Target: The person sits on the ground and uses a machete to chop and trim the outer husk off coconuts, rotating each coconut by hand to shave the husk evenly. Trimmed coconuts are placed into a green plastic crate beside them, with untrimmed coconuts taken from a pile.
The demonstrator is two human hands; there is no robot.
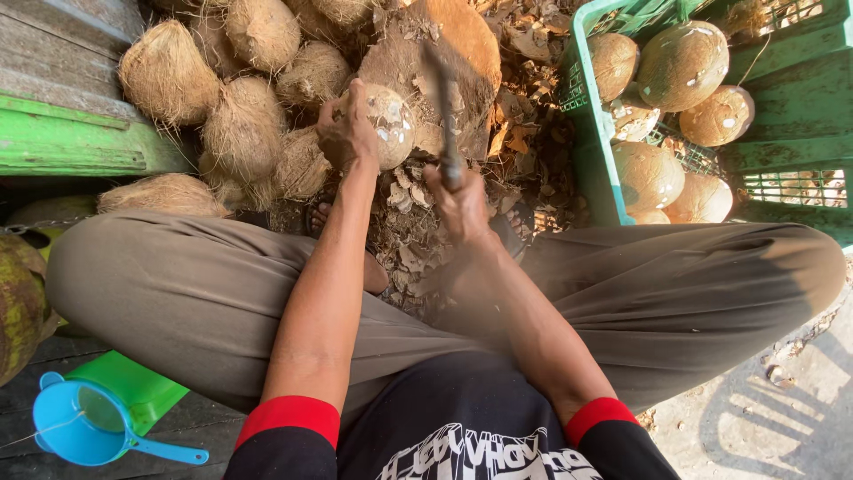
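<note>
Left hand is clamped over the top of a partly husked coconut braced on the wood block; right hand is closed on a blurred blade. The coconut looks heavy, rigid and round, so likely to roll; grip the fibrous side away from the edge.

Pale tan coconut under my left hand, flecked with white chips. A dark grey blade in my right hand. Brown husked coconuts are piled beside it, with speckled tan ones in the green crate. My trousers are khaki, my sleeve cuffs red on black, and the strainer bright blue.
</note>
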